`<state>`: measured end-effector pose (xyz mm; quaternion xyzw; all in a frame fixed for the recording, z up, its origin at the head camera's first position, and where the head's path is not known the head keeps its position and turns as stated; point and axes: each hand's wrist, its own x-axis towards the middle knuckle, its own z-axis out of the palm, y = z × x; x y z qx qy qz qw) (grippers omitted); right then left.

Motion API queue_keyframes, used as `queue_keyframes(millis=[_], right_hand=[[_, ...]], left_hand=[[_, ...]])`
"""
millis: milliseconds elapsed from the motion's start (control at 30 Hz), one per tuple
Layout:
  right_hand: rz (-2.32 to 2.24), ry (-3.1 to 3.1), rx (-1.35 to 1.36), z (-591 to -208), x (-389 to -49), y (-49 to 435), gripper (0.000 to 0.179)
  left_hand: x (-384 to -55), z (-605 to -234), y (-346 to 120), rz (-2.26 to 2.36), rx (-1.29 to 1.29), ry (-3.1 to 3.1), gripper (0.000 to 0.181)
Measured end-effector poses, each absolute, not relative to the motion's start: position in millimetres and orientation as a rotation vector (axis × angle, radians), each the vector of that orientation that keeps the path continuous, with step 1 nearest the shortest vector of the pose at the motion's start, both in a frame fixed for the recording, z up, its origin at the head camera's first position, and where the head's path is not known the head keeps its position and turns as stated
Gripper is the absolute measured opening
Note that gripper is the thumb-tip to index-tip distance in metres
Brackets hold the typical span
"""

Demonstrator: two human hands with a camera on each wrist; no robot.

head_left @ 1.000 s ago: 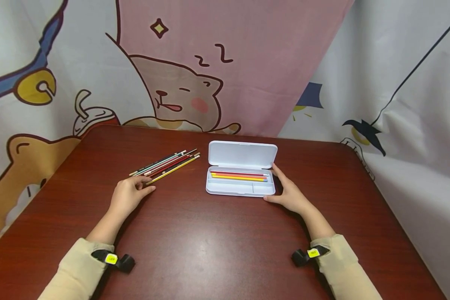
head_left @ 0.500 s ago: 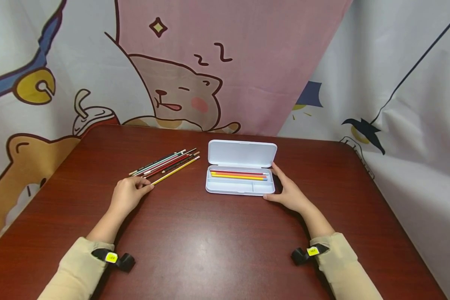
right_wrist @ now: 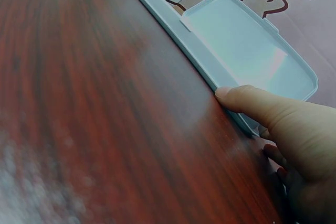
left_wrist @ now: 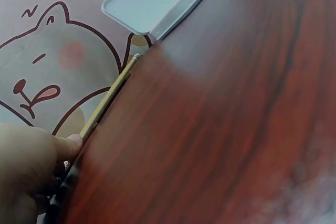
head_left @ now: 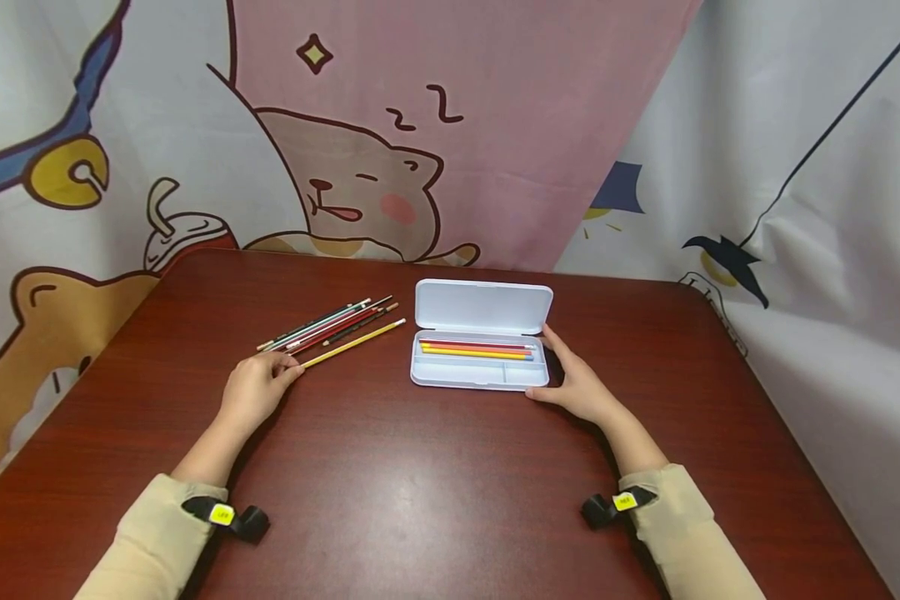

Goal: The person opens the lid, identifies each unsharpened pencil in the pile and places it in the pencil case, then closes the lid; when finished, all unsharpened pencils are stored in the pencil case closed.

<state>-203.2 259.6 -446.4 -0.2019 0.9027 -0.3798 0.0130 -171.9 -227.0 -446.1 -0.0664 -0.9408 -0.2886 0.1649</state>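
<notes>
My left hand (head_left: 255, 388) pinches the near end of a yellow pencil (head_left: 356, 342) between thumb and fingers. The pencil slants up and to the right, its white-tipped end pointing toward the pencil case. In the left wrist view the thumb lies along the yellow pencil (left_wrist: 107, 99). A white pencil case (head_left: 457, 384) stands with its lid up, holding a few red, orange and yellow pencils (head_left: 476, 352) in the back compartment. My right hand (head_left: 587, 395) grips the case's right end, thumb at the front corner and fingers behind. In the right wrist view, the thumb presses the case's front edge (right_wrist: 181, 45).
A loose pile of several dark, white and red pencils (head_left: 322, 323) lies just beyond my left hand. The brown wooden table (head_left: 420, 492) reaches back to a curtain (head_left: 495, 125) with cartoon animals. The case's front compartments hold nothing visible.
The yellow pencil has been drawn away from the pile, its far end swinging slightly right and toward me. My right hand and the pencil case stay in place.
</notes>
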Motion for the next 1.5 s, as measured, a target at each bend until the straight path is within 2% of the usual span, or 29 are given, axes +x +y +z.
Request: queue_keyframes(millis=[833,1500], right_hand=[[-1.180,2.805,-0.618,-445.4,-203.3,259.5,0.111],[-1.173,2.809,-0.615,-446.9,-203.6,260.2,0.111]], left_hand=[[-182.3,-447.0,-219.3,-0.968,-0.406,-2.437,0.006],[-205.7,-446.4,-167.4,-1.009,-0.586,-2.496,0.008]])
